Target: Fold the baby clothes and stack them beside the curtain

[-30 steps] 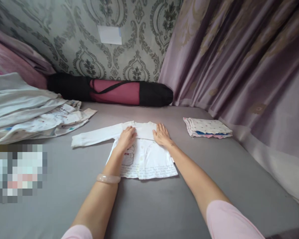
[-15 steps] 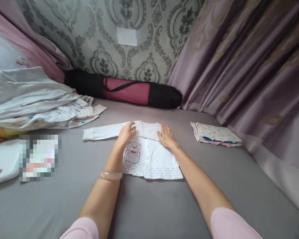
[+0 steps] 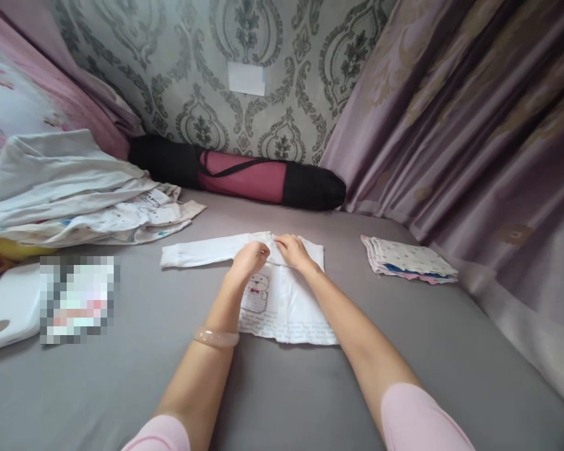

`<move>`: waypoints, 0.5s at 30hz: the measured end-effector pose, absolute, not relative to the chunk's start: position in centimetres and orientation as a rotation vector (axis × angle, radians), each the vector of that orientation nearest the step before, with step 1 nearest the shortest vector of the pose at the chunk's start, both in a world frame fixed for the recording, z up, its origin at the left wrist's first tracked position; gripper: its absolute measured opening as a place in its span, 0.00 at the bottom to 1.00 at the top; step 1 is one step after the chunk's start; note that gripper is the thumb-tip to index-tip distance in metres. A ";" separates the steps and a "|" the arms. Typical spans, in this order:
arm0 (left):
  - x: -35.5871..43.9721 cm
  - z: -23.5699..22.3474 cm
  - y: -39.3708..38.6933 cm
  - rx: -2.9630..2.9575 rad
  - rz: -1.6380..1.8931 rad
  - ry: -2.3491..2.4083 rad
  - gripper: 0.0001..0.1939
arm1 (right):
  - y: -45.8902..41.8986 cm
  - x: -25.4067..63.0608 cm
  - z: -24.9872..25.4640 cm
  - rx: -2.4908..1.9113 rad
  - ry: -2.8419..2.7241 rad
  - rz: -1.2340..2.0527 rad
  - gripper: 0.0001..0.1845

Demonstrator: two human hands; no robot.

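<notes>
A small white button-front shirt [image 3: 305, 307] lies on the grey sheet, with a bear drawing on one side and rows of print along its hem. One sleeve stretches out to the left; the other is folded across the upper chest. At the collar, my left hand [image 3: 252, 258] is closed, its fingertips pinching the cloth near the left shoulder. Beside it, my right hand [image 3: 294, 252] has bent fingers gathered on the cloth at the neckline. Both hands partly cover the collar. A bangle [image 3: 216, 337] circles my left forearm.
A folded stack of patterned cloths [image 3: 410, 258] lies to the right. Loose clothes [image 3: 75, 181] are heaped at left, with a white object [image 3: 12, 307] and a blurred-out item [image 3: 79, 300] nearer me. A long black and red bag [image 3: 244, 178] rests along the wall. Curtains [image 3: 451, 125] hang at right.
My right hand has slid left from the folded sleeve to the neckline, and its flat fingers have bent. My left hand has moved slightly toward the collar and closed. The view has shifted slightly.
</notes>
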State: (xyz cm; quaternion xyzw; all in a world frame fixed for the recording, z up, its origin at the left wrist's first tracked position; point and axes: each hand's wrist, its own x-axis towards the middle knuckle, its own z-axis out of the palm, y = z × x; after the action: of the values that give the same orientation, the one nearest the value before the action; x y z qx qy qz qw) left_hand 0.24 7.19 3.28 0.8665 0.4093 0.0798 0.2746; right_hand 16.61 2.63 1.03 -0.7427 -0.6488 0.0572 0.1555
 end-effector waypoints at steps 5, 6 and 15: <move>0.9 3.6 5.9 2.513 -0.203 0.916 0.22 | 5.6 16.2 1.6 -2.142 -2.013 0.301 0.16; 1.0 3.6 5.7 2.522 -0.242 0.906 0.22 | 5.9 16.3 1.7 -2.151 -2.030 0.320 0.15; 1.0 4.0 5.3 2.505 -0.264 0.931 0.23 | 6.0 16.4 2.4 -2.136 -2.002 0.369 0.10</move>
State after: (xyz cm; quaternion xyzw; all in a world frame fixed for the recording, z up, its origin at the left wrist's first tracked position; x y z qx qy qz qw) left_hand 1.02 5.26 4.05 0.9086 0.3379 -0.0959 0.2262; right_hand 16.43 6.03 2.39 -0.7207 -0.6753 0.1244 0.0953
